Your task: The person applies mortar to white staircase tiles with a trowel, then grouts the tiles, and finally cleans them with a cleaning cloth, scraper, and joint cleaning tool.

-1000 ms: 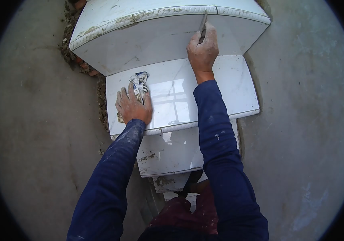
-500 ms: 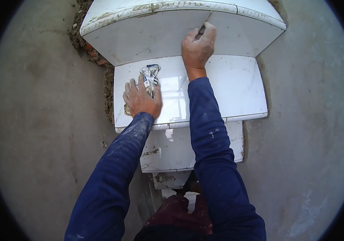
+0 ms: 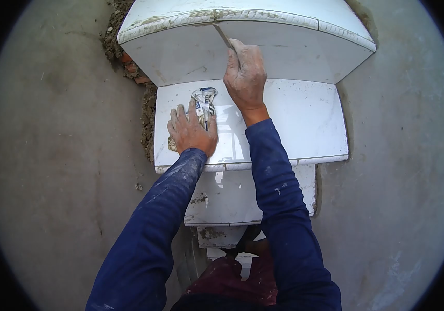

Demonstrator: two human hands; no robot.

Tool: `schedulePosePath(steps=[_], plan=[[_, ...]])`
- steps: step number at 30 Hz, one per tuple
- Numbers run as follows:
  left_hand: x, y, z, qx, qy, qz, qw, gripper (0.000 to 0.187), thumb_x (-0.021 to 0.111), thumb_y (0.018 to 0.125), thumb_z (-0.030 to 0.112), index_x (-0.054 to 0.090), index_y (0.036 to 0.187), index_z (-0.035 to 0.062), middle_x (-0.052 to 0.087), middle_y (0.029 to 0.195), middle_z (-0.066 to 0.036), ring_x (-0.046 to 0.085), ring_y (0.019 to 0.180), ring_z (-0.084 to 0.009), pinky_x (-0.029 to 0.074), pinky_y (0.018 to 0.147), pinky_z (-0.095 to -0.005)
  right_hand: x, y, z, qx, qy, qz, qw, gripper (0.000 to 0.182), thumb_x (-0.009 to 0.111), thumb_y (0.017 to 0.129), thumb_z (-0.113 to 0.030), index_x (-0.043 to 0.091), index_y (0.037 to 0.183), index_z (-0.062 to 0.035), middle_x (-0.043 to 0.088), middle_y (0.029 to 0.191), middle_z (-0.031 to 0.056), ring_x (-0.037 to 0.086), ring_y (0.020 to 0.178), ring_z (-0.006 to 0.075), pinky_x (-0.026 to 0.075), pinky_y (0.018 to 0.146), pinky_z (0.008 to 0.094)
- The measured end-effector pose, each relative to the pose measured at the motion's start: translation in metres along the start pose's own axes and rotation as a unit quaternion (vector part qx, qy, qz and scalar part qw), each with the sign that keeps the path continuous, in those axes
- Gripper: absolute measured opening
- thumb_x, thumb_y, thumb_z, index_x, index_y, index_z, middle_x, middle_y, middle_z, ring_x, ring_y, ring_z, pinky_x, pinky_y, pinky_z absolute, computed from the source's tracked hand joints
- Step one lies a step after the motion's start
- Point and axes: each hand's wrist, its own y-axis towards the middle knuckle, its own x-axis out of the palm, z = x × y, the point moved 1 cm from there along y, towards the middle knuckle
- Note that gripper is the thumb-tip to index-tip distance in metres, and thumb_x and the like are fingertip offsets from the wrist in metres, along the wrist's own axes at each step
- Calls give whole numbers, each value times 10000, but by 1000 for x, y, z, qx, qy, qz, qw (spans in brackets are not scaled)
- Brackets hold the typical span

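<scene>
My right hand (image 3: 246, 75) is closed around a thin, narrow scraper-like strip (image 3: 223, 37). Its tip touches the underside of the upper step's ribbed white nosing (image 3: 263, 14), near a joint, in front of the white riser tile (image 3: 294, 52). My left hand (image 3: 193, 131) lies flat on the white tread (image 3: 305, 122) below, fingers spread. Partly under and beside those fingers is a crumpled, printed plastic packet (image 3: 205, 98). A small brownish piece (image 3: 172, 144) shows at the left of that hand. The strip's lower end is hidden in my right fist.
Lower white steps (image 3: 227, 199) continue down toward my legs. Grey plastered walls (image 3: 76, 155) stand on both sides. Rough mortar (image 3: 149, 122) and broken red brick (image 3: 131, 66) line the left edge of the stairs. Dirt smears mark the nosing and riser.
My right hand has moved left along the nosing, and the strip now leans up to the left. My left hand stays on the tread. The whole view has shifted slightly.
</scene>
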Motion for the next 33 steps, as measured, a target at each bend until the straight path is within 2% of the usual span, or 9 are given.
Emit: schedulePosePath(steps=[1,3,5,8,18,22,33], plan=[[0,0,0,1,0,1,1000,728,511,934,492,341,1515,89,326,1528,-238,219,1467,-379,124,1194,-540,-5,1,5,2,6,5,1000,287,660,801,24,691,1071,-71,578,889,106,585,850,310,506,740,402],[2,1,-3,3,-8,-4,1000,728,501,934,490,339,1515,81,324,1528,-242,208,1471,-378,120,1194,-542,-15,5,26,-70,-23,31,997,336,662,786,60,708,1094,-67,604,916,101,588,862,289,505,755,392],[5,0,-5,1,-9,-6,1000,734,488,938,492,322,1520,76,310,1533,-241,198,1474,-380,108,1200,-542,-31,14,34,-89,-62,-30,994,425,662,779,71,712,1167,-94,609,932,81,586,863,258,511,776,379],[2,0,-4,-1,-9,-24,1000,737,473,947,493,300,1527,72,288,1542,-239,185,1481,-377,86,1207,-543,-36,32,45,-137,-75,-45,987,491,666,774,67,712,1217,-142,605,927,56,579,857,228,518,786,363],[3,0,-5,2,-19,-22,1000,730,474,950,495,301,1530,87,291,1537,-242,175,1484,-378,81,1206,-548,-34,59,38,-243,-169,-71,953,506,700,743,4,729,1204,-203,586,882,-4,567,842,191,478,761,353],[4,1,-7,0,-19,-22,1000,728,475,951,495,300,1532,94,293,1536,-243,174,1485,-381,84,1204,-552,-33,61,40,-237,-154,-84,956,510,704,760,0,727,1216,-226,582,887,-10,569,864,188,472,777,355],[5,0,-7,8,-20,-6,1000,728,493,946,495,302,1531,106,306,1522,-249,183,1476,-396,114,1192,-555,-16,64,27,-244,-149,-84,955,467,710,754,-3,744,1176,-200,582,885,4,570,843,196,515,747,328]])
